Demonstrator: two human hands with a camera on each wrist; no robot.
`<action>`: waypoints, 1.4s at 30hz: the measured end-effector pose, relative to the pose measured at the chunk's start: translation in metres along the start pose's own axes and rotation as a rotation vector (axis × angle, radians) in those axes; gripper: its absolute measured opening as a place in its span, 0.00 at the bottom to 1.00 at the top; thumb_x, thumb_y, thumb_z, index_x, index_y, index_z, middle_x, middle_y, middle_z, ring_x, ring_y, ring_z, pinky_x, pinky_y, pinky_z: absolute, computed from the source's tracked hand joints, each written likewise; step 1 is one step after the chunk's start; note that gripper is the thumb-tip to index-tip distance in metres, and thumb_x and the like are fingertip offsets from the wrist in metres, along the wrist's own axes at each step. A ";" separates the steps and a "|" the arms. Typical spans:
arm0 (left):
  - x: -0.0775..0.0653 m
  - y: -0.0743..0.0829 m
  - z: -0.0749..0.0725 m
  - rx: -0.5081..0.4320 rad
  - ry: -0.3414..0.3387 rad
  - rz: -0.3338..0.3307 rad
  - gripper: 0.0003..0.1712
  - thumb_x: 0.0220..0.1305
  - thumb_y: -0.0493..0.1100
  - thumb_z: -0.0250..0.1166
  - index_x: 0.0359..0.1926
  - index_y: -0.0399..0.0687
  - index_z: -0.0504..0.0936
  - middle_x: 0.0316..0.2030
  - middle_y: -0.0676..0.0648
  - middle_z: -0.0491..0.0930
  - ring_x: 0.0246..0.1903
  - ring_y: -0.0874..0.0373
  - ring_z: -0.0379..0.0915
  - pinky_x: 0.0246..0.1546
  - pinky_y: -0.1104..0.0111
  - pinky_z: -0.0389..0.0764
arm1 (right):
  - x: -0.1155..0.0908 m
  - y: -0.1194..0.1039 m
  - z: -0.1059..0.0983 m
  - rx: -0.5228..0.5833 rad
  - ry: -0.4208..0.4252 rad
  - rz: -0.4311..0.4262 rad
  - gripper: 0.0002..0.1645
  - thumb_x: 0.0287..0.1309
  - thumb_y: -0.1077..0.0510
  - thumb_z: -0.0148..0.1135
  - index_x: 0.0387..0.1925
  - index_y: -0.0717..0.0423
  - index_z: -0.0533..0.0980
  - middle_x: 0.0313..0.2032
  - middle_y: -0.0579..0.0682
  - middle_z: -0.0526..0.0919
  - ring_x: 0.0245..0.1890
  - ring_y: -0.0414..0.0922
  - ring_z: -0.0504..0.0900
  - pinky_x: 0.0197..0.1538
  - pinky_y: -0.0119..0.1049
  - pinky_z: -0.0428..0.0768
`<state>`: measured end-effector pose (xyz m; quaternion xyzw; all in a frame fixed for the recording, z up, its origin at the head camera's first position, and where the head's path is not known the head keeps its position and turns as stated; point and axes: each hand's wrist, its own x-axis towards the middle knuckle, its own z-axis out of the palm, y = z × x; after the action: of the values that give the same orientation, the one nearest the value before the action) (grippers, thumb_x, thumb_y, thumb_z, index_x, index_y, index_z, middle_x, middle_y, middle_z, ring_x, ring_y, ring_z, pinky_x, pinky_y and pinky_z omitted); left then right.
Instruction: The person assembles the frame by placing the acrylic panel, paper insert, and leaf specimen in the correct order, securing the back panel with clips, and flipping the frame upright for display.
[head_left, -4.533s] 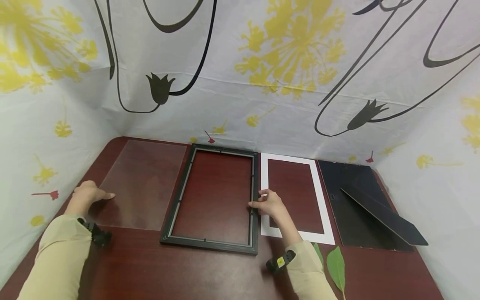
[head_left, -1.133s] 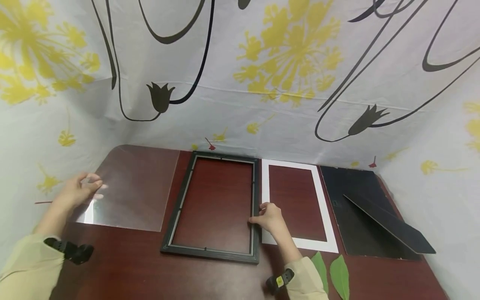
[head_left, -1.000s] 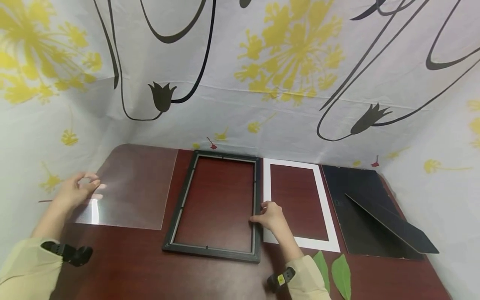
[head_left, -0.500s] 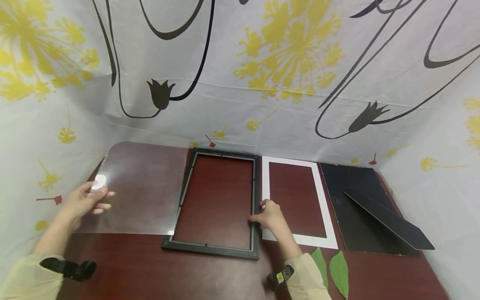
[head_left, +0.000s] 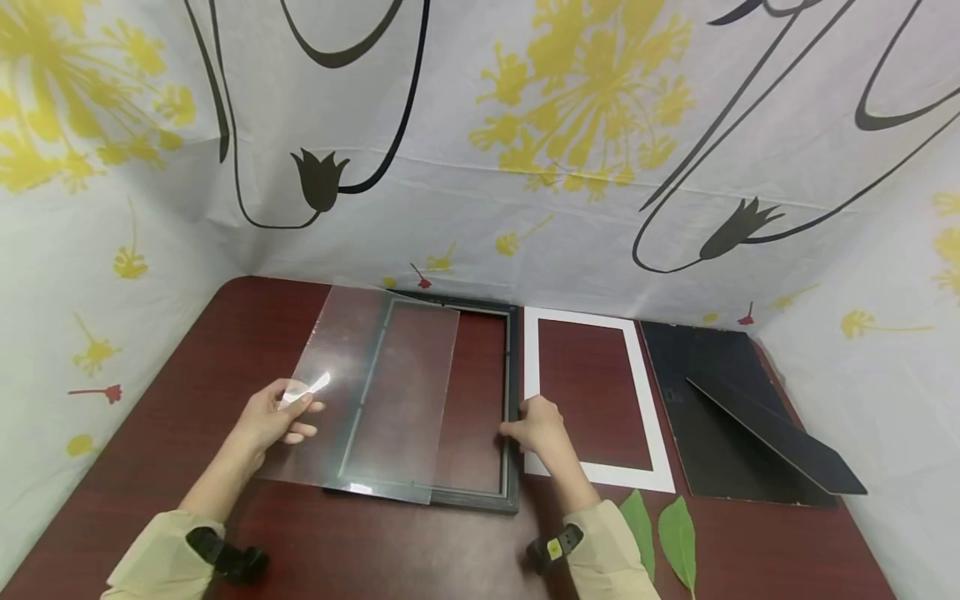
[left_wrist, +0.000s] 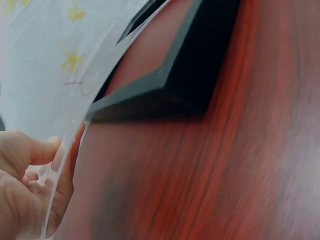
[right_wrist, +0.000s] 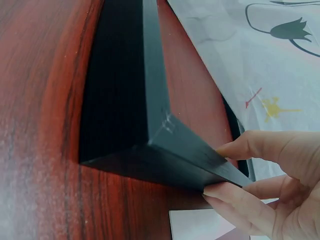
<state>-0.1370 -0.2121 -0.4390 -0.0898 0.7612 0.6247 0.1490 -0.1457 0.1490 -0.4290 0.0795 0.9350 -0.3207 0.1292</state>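
Observation:
A clear plastic sheet (head_left: 405,392) hangs slanted over the left part of a black picture frame (head_left: 512,375) that lies on the table. My left hand (head_left: 273,417) pinches the sheet by its left edge; in the left wrist view the thumb and fingers (left_wrist: 45,150) grip it from both sides. With thumb inside and fingers outside, my right hand (head_left: 538,425) holds the frame's right side. The right wrist view shows those fingers (right_wrist: 240,202) against the frame's outer wall (right_wrist: 185,165). Through the sheet, the frame's left side stays visible.
Just right of the frame lies a white mat border (head_left: 652,400). Farther right is a black backing board (head_left: 705,350) with its stand flap (head_left: 780,433) raised. Two green leaves (head_left: 677,542) lie near the front. A patterned cloth (head_left: 450,208) rises behind the dark red table (head_left: 360,550).
My left hand has lifted the plastic sheet off the table's left side and carried it rightward over the frame. The right hand has kept its hold on the frame's right side.

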 end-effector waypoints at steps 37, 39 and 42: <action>0.011 0.010 0.074 -0.116 0.038 -0.021 0.11 0.66 0.37 0.51 0.46 0.34 0.64 0.35 0.42 0.85 0.16 0.65 0.79 0.19 0.76 0.78 | 0.006 0.000 0.001 0.003 -0.033 0.057 0.34 0.46 0.56 0.64 0.53 0.74 0.69 0.41 0.66 0.81 0.15 0.43 0.81 0.33 0.39 0.81; 0.011 0.010 0.077 -0.113 0.044 -0.022 0.11 0.66 0.37 0.52 0.46 0.34 0.64 0.35 0.41 0.84 0.16 0.65 0.79 0.18 0.76 0.78 | 0.006 0.000 0.001 0.000 -0.034 0.058 0.34 0.46 0.56 0.65 0.53 0.73 0.69 0.40 0.66 0.81 0.14 0.42 0.80 0.35 0.40 0.81; 0.012 0.011 0.082 -0.116 0.054 -0.018 0.11 0.66 0.36 0.52 0.46 0.34 0.64 0.35 0.40 0.84 0.15 0.66 0.78 0.17 0.76 0.78 | 0.005 0.000 0.001 -0.002 -0.034 0.058 0.34 0.47 0.55 0.65 0.52 0.73 0.70 0.40 0.66 0.81 0.14 0.41 0.80 0.36 0.41 0.81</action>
<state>-0.1419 -0.1296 -0.4473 -0.1217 0.7267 0.6638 0.1285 -0.1504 0.1490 -0.4310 0.1009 0.9303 -0.3170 0.1544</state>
